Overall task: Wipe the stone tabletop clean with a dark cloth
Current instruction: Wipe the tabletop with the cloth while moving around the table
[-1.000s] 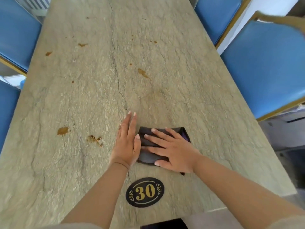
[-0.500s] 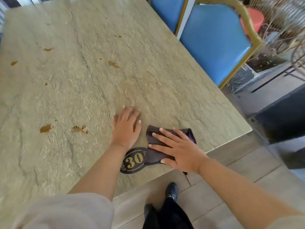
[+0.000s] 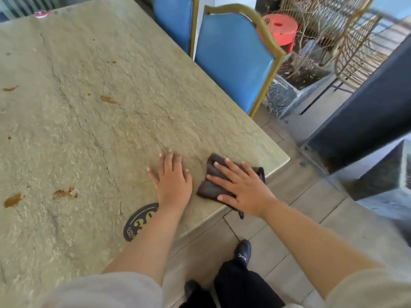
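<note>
Pressing: my right hand flat, fingers spread, on the dark cloth.
Cloth: near the stone tabletop corner.
Left hand: open, flat beside the cloth.

Pale sleeves, black trousers, black shoes

The right hand presses flat on the dark cloth near the tabletop corner; the left hand lies flat beside it.

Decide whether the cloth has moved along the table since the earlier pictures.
Yes. The cloth has slid toward the person's right, away from the number disc it earlier sat above, toward the table corner.
</note>
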Available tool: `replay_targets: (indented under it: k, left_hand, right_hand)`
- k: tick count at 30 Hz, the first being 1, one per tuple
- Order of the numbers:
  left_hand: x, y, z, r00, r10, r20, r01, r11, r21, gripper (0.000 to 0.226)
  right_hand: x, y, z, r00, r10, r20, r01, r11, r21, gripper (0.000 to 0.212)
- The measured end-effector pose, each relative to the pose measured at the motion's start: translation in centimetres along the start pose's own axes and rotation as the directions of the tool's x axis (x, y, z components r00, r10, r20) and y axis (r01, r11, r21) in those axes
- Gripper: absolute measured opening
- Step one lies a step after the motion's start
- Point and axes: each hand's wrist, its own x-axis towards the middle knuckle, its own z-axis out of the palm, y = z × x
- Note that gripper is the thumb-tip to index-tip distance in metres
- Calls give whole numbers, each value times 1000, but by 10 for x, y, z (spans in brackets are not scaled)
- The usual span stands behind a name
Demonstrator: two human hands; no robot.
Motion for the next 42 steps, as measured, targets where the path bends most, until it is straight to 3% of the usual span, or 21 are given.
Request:
replay_targets:
  k: [2, 4, 6, 8, 10, 12, 13, 15, 17, 19, 21, 23, 25, 27, 29, 31, 33, 35, 36, 39, 42]
  left_hand:
    - [6, 9, 1, 999, -40, 5, 40, 999, 12, 53]
    - [16, 20, 4, 998, -63, 18, 63, 998, 17, 53]
    - [31, 29, 6, 999, -46, 27, 45, 998, 41, 54]
    - [50, 33, 5, 999, -25, 33, 23, 998, 60, 52]
    - [68, 34, 0, 999, -42, 30, 40, 997, 69, 50]
    - [81, 30, -3, 994, -108, 34, 103, 989, 109, 51]
    - [84, 27, -5, 987, -158, 39, 152, 978, 142, 53]
    - [87, 21, -5, 960, -277, 46, 264, 946, 189, 62]
    - [87, 18, -2, 944, -330, 31, 316, 925, 209, 67]
    - [88, 19, 1, 941, -338, 0, 331, 922, 204, 70]
    - [89, 20, 3, 925, -375, -52, 379, 913, 154, 71]
    - [88, 19, 4, 886, -450, -115, 460, 883, 92, 70]
    - [89, 17, 5, 849, -511, -132, 522, 850, 72, 70]
    - [91, 16, 5, 837, -537, -111, 545, 836, 69, 71]
    - [93, 16, 5, 838, -538, -93, 545, 834, 80, 72]
    - [94, 17, 4, 842, -533, -89, 539, 837, 90, 73]
    - [94, 18, 3, 840, -534, -90, 541, 836, 88, 72]
    - [94, 18, 3, 840, -536, -89, 543, 834, 98, 72]
    - [95, 18, 3, 840, -535, -91, 542, 834, 104, 72]
    - [95, 17, 4, 840, -534, -93, 542, 834, 105, 73]
    - [95, 16, 6, 836, -542, -81, 548, 829, 113, 73]
  right_hand:
    - [16, 27, -7, 967, 252, -28, -252, 967, 32, 60]
    - [46, 45, -13, 873, 486, -40, -481, 871, 104, 61]
    - [78, 46, -19, 803, 596, 10, -591, 794, 144, 62]
    - [96, 39, -20, 863, 505, 3, -502, 859, 101, 63]
    - [94, 43, -18, 985, 153, -81, -153, 988, 14, 63]
    - [91, 70, -17, 975, -209, -73, 205, 977, -58, 62]
    - [98, 88, -20, 956, -288, -61, 284, 957, -66, 61]
    - [121, 116, -26, 973, -221, -69, 216, 974, -75, 61]
    - [152, 126, -35, 995, 6, -102, -12, 998, -63, 62]
    - [191, 119, -43, 972, 213, -95, -215, 977, -7, 64]
    - [225, 97, -47, 957, 285, -59, -283, 958, 38, 65]
    - [243, 69, -44, 987, 139, -79, -139, 990, 12, 66]
    - [244, 53, -37, 974, -203, -97, 201, 979, -35, 64]
    - [251, 62, -38, 841, -539, -49, 536, 842, -60, 60]
    - [276, 79, -48, 773, -633, -31, 630, 773, -77, 56]
    - [310, 83, -56, 884, -456, -101, 450, 890, -77, 55]
    - [344, 67, -61, 988, -111, -109, 112, 994, 3, 57]
    - [370, 35, -64, 992, 108, -67, -105, 994, 41, 60]
    - [377, 16, -65, 993, 115, -42, -113, 993, 37, 61]
    - [373, -30, -60, 969, -246, 3, 246, 969, -17, 60]
    - [360, -23, -56, 697, -716, 24, 717, 697, -25, 56]
